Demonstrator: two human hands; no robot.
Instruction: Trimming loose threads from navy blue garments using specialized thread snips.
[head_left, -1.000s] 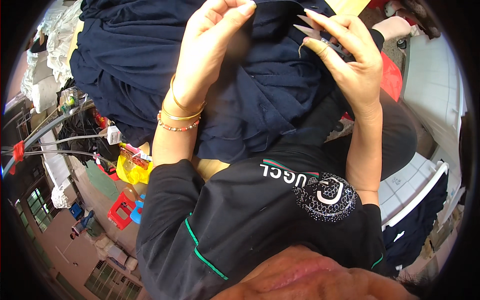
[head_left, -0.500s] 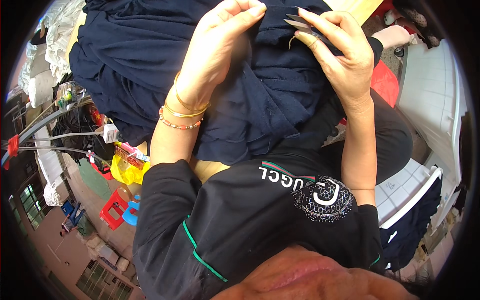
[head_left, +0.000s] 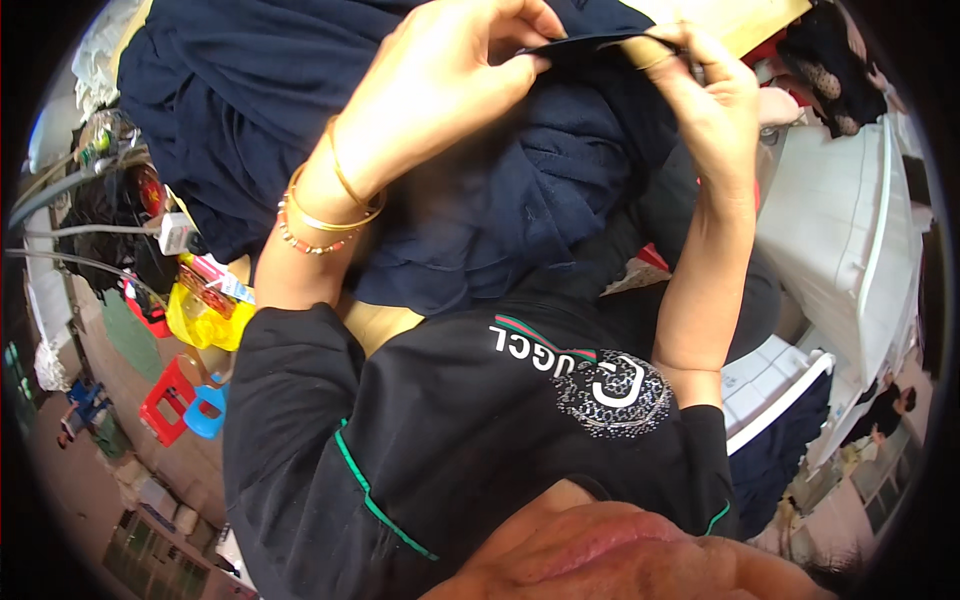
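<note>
My left hand (head_left: 440, 95) is closed in a pinch on one end of a dark navy fabric edge (head_left: 590, 46). The edge runs taut across to my right hand (head_left: 715, 115), whose thumb and fingers are closed on its other end. Both hands are raised above a large heap of navy cloth (head_left: 240, 120), which lies in loose folds over the table. Blur softens the right fingertips, and the small scissors seen earlier do not show clearly there now.
Bare wooden table (head_left: 765, 22) shows at the far right corner. To the right stands a white plastic bin (head_left: 830, 220). At left are cables with a white plug (head_left: 176, 233), a yellow bag (head_left: 205, 318), a red stool (head_left: 165, 400) and a blue stool (head_left: 206, 410). Other people appear in the background.
My right hand held small scissors beside the cloth; now it pinches the fabric edge. Both hands have come slightly lower, and the edge is stretched between them.
</note>
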